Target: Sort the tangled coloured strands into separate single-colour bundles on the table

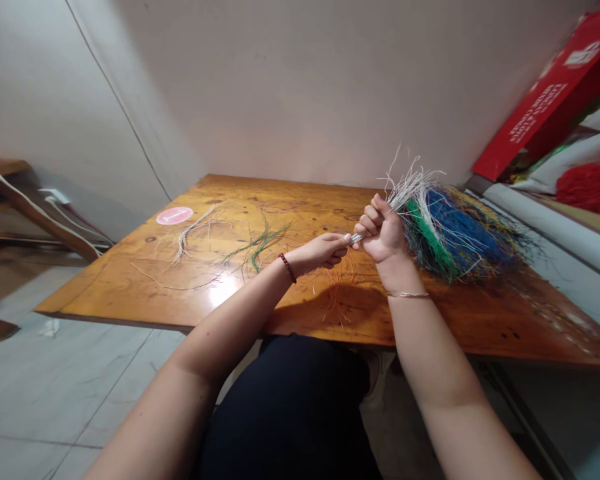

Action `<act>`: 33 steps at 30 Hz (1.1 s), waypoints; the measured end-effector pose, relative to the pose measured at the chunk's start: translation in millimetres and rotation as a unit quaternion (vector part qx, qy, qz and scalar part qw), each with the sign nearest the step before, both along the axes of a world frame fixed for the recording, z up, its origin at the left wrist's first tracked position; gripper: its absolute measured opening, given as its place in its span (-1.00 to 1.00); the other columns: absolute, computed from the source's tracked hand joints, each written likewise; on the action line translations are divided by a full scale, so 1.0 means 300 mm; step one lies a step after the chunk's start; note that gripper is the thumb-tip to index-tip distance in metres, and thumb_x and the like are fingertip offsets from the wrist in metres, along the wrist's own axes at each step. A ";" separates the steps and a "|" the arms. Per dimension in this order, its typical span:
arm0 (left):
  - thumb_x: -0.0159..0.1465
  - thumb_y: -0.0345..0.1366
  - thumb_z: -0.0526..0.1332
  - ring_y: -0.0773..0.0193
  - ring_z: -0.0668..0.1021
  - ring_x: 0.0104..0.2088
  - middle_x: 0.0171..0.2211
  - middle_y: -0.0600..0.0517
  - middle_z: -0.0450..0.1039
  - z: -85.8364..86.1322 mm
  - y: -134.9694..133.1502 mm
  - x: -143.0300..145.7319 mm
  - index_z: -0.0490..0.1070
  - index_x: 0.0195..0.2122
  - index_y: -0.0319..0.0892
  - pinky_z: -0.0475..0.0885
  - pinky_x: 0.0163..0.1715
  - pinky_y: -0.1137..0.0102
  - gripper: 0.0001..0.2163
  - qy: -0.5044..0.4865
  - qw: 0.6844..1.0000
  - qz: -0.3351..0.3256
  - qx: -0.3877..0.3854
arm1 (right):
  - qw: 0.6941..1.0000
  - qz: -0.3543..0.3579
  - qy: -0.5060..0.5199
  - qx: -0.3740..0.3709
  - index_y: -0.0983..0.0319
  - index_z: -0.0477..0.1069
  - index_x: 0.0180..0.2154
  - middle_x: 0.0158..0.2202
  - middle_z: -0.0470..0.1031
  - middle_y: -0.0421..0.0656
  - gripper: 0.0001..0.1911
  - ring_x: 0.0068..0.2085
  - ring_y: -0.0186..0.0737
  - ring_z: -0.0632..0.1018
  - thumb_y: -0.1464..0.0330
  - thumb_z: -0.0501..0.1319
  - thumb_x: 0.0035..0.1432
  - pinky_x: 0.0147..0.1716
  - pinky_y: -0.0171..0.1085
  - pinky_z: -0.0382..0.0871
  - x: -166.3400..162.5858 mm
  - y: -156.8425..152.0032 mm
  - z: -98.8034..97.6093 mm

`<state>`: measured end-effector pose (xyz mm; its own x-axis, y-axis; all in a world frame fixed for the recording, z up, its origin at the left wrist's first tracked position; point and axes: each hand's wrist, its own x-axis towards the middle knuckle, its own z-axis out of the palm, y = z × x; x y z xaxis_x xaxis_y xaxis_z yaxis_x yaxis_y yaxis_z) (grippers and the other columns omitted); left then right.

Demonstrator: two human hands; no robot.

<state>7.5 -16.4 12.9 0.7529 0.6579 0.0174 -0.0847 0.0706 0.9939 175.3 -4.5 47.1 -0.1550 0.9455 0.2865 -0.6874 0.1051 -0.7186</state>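
Clenched in the grip of the right hand (384, 230), with fingers curled over: a bundle of white strands (413, 185), held above the counter (105, 287), loose ends fanned out beyond the thumb. Pinched also by the left hand (327, 250), just beside the right, at the narrow lower end of the same bundle (only a short length visible between the two). On the left wrist, a string of dark red beads (288, 268); on the right, a thin silvery bangle (408, 294). Close by the right hand, heaped on the counter, a large pile of coloured strands (457, 220), mostly blue, with a green bunch (430, 243) on the side toward the hand and yellowish and dark wisps around the edges. Farther left on the counter, lying loose: pale strands (187, 239) and green strands (260, 248); below the hands, thin orange strands (337, 293). Near the far left corner, a round pink label (167, 217) with a white mark. Over at the right, beyond the pile, a red box (545, 87) with white lettering and a heap of bright red material (590, 190), too blurred to make out.
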 end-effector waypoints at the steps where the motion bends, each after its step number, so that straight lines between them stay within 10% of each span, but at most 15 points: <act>1: 0.39 0.07 0.13 0.46 -0.03 -0.60 -0.50 0.19 -0.15 0.001 0.000 -0.001 0.31 -0.22 -0.19 -0.15 -0.63 0.55 -0.64 0.004 1.000 -0.001 0.003 | 1.000 0.003 0.001 -0.001 0.21 -0.20 -0.50 -0.69 -0.16 -0.42 -0.31 -0.67 -0.51 -0.12 0.31 0.40 0.13 -0.70 -0.40 -0.09 0.000 0.001 -0.001; 33: 0.38 0.02 0.14 0.42 0.00 -0.59 -0.53 0.19 -0.10 0.008 0.005 -0.006 0.33 -0.26 -0.19 -0.13 -0.62 0.52 -0.66 0.028 0.998 0.028 0.040 | 0.999 -0.027 0.027 0.032 0.22 -0.21 -0.51 -0.67 -0.19 -0.38 -0.34 -0.67 -0.48 -0.09 0.20 0.30 0.25 -0.66 -0.39 0.03 0.134 0.030 0.008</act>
<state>5.7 -14.9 15.3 0.7158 0.6976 0.0304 -0.0303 -0.0125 0.9995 215.4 4.5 49.4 -0.0861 0.9318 0.3526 -0.7173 0.1876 -0.6710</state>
